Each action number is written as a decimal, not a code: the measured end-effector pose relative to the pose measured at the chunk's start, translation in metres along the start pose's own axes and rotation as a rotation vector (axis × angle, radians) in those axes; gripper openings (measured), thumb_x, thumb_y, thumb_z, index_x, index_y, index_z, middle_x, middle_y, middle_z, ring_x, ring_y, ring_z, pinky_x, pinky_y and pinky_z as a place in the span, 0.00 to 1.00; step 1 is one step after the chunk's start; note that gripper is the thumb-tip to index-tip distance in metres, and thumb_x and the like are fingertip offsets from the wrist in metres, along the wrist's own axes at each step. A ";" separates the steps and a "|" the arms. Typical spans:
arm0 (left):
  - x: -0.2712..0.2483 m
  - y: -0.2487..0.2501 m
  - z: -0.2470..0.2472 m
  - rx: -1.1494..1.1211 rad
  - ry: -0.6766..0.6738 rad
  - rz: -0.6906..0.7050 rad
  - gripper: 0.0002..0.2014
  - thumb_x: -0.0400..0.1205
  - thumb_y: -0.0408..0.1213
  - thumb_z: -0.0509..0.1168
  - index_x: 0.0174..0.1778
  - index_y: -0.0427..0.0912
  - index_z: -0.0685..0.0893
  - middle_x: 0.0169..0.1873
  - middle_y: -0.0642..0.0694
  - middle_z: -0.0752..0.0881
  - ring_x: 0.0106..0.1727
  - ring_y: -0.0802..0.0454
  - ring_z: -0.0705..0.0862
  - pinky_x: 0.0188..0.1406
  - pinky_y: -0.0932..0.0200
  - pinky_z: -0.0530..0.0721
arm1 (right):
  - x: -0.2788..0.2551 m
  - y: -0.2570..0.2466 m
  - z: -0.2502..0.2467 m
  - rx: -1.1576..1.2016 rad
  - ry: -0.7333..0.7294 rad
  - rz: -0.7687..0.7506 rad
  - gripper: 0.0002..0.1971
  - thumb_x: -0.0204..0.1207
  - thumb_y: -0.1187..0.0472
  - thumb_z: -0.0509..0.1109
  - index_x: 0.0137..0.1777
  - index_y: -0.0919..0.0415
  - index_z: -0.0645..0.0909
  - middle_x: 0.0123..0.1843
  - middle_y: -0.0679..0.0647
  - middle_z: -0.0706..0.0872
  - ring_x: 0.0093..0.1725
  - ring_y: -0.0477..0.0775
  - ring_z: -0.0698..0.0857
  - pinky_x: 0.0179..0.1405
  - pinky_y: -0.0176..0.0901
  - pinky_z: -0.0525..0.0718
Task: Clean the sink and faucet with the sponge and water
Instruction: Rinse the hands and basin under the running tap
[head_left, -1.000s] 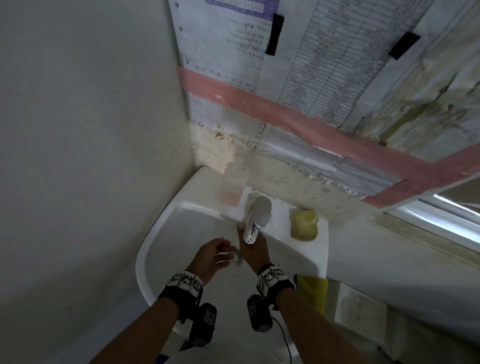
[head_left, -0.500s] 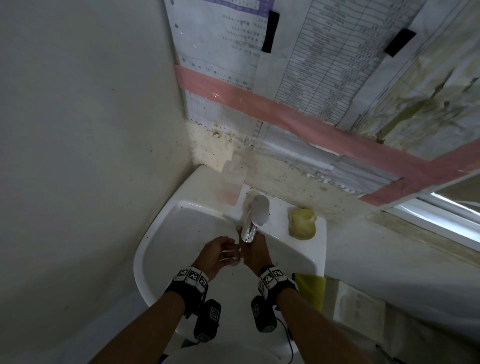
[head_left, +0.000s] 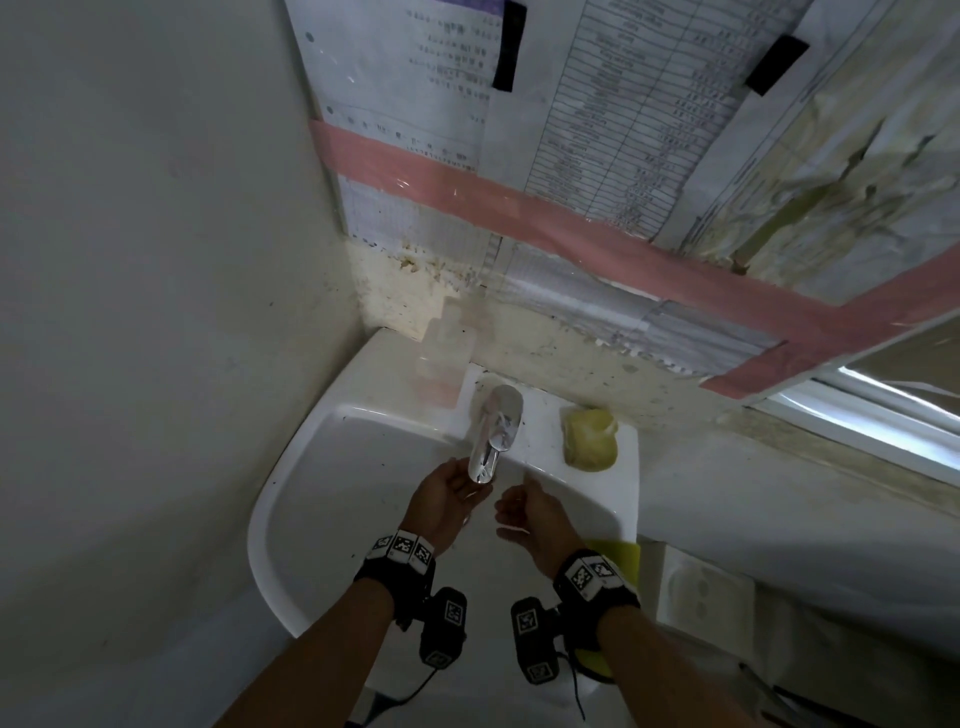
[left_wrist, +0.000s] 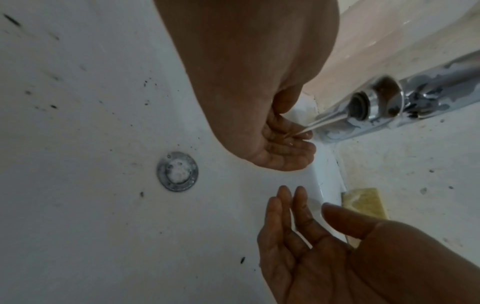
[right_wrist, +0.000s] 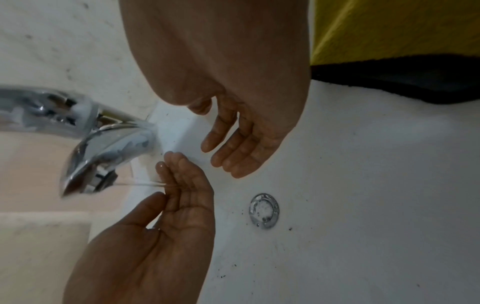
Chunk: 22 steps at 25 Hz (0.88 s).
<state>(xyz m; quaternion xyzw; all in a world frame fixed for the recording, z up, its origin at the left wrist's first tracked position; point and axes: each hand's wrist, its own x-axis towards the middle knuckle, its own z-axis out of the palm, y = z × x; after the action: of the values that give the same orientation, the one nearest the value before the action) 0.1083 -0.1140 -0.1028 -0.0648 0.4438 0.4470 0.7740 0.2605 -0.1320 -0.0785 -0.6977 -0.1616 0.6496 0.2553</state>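
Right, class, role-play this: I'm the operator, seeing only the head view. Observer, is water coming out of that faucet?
Observer: Yes. The left wrist view shows a thin water stream from the faucet landing on the left hand.
Operator: Can you see the drain?
Observer: Yes, a round metal drain in the sink, with black specks around it.
Operator: Right hand holding anything?
Observer: No; the right wrist view shows the right hand empty, fingers straight.
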 end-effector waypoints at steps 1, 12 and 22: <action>0.002 -0.002 0.004 -0.029 -0.004 -0.004 0.17 0.92 0.37 0.54 0.64 0.27 0.82 0.56 0.31 0.89 0.54 0.40 0.89 0.45 0.52 0.92 | 0.000 0.001 -0.005 0.088 0.002 0.040 0.26 0.91 0.43 0.55 0.46 0.63 0.84 0.44 0.60 0.90 0.46 0.59 0.88 0.45 0.52 0.88; 0.015 -0.026 0.019 0.251 -0.014 0.094 0.17 0.88 0.25 0.52 0.33 0.42 0.69 0.19 0.50 0.68 0.15 0.59 0.62 0.12 0.69 0.60 | -0.015 0.000 -0.021 0.249 -0.076 0.082 0.28 0.92 0.44 0.51 0.62 0.67 0.85 0.52 0.62 0.93 0.53 0.60 0.90 0.48 0.51 0.90; 0.017 -0.019 0.018 0.161 0.050 0.111 0.14 0.89 0.26 0.54 0.39 0.38 0.78 0.25 0.46 0.73 0.18 0.58 0.71 0.13 0.68 0.67 | -0.013 0.005 -0.030 0.270 -0.070 0.091 0.29 0.92 0.44 0.51 0.65 0.67 0.84 0.54 0.62 0.93 0.56 0.61 0.90 0.47 0.51 0.90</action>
<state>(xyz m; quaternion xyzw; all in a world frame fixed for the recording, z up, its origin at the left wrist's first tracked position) 0.1374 -0.1055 -0.1106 0.0112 0.5002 0.4503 0.7395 0.2881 -0.1478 -0.0699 -0.6405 -0.0496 0.7003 0.3112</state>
